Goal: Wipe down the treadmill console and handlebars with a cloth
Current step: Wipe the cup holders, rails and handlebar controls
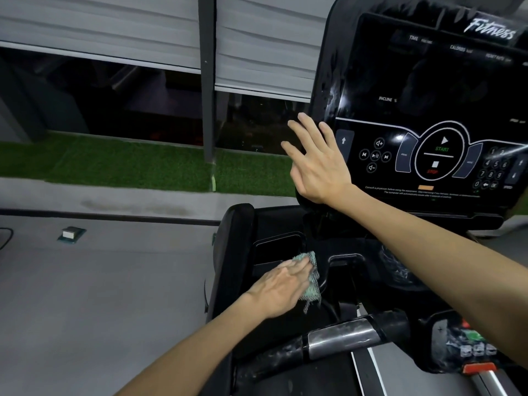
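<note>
Hands lie flat: left hand (pixel 281 287) presses green cloth (pixel 313 284) onto tray (pixel 274 247), right hand (pixel 317 164) rests against console (pixel 428 95) edge

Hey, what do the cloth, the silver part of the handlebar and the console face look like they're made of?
The cloth: pale green open-mesh fabric, seemingly, by its netted texture and ragged edge. The silver part of the handlebar: probably metal, dull sheen, streaked with whitish smears. The console face: glossy black plastic or glass; it shows bright reflections.
</note>
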{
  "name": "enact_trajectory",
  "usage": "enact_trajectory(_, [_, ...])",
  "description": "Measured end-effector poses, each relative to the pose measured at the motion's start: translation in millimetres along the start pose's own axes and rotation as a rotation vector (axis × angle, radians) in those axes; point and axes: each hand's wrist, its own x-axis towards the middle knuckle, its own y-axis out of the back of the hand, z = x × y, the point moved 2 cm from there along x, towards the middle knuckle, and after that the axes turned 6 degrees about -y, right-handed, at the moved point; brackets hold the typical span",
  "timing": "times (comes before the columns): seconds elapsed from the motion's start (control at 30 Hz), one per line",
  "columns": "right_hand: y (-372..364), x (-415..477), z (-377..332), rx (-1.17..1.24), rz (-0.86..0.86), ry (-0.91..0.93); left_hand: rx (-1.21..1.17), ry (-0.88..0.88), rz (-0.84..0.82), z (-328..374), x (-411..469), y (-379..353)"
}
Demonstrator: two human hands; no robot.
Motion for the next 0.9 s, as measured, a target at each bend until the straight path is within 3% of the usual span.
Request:
enact_trajectory(0.43, [0, 0, 0, 0.005, -0.012, 0.003, -0.136, 0.214, -0.010, -16, 44, 11])
enact_trajectory(0.67, [0, 0, 0, 0.011, -0.010, 0.002, -0.188, 0.116, -0.123, 9, -9, 6])
enact_trajectory(0.9, [1, 1, 0, 0.007, -0.019, -0.002, -0.146, 0.039, -0.135, -4, -39, 14])
